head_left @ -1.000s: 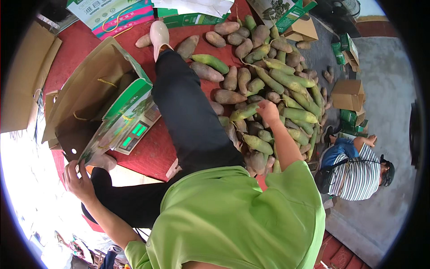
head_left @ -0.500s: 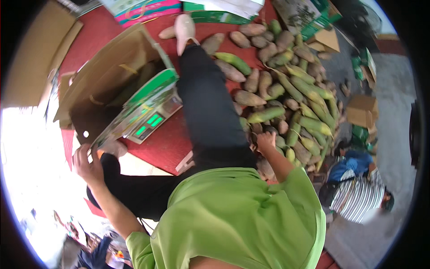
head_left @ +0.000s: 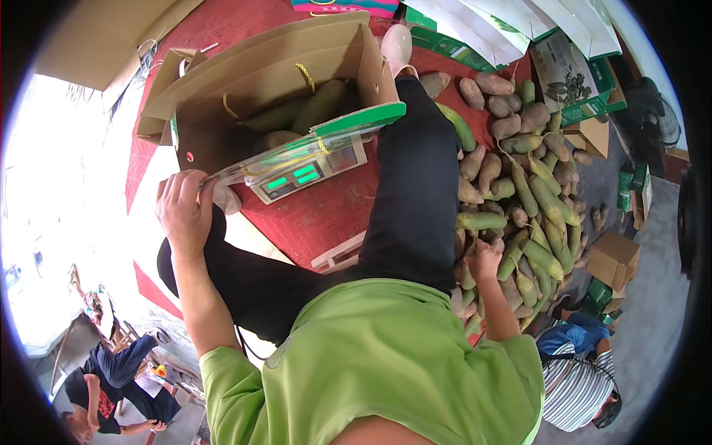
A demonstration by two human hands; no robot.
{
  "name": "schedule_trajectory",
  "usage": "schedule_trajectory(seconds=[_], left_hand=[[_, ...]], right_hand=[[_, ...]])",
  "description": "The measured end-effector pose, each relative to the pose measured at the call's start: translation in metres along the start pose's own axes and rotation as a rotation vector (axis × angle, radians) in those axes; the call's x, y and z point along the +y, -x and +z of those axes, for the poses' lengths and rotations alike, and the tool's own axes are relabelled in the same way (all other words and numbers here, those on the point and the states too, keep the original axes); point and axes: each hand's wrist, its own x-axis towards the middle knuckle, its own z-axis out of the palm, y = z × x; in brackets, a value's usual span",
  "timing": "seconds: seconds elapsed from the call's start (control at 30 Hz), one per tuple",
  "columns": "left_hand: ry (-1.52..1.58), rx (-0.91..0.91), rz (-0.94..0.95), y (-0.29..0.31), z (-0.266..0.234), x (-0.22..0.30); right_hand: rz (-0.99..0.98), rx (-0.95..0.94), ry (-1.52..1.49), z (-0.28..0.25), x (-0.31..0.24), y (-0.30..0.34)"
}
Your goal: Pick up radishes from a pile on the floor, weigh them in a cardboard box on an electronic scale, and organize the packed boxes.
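Observation:
My left hand (head_left: pixel 185 211) is closed on the near left corner of an open cardboard box (head_left: pixel 282 52), at the end of its green-edged flap. Inside the box lie several long green radishes (head_left: pixel 320 106), partly in shadow. Under the flap is a digital scale (head_left: pixel 297 178) with green-lit displays, seemingly bearing the box. At the right, my right hand (head_left: pixel 486 259) rests at the near side of a heap of green radishes (head_left: pixel 545 196) and brownish-pink, sweet-potato-like roots (head_left: pixel 489 170). Its fingers are curled, and what they hold is hidden.
My outstretched leg (head_left: pixel 415 185) lies between box and heap on a red mat (head_left: pixel 334 204). White and green cartons (head_left: pixel 475 37) stand at the far side. A small brown box (head_left: pixel 613 259) and a person in stripes (head_left: pixel 578 386) are at the right; another person (head_left: pixel 111 386) sits lower left.
The view has swung, so box and heap appear farther right and more of the box's inside shows. My right hand's fingers have curled in at the heap; my left hand stays on the box.

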Motion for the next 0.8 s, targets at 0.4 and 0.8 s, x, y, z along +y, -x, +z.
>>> schedule_trajectory(seconds=[0.4, 0.8], left_hand=[[0.040, -0.025, 0.039, 0.002, -0.008, 0.005], [0.030, -0.006, 0.058, -0.001, 0.003, 0.000]], right_hand=[[-0.282, 0.798, -1.052, -0.266, -0.054, -0.042], [-0.822, 0.423, -1.391, -0.337, -0.261, -0.063]])
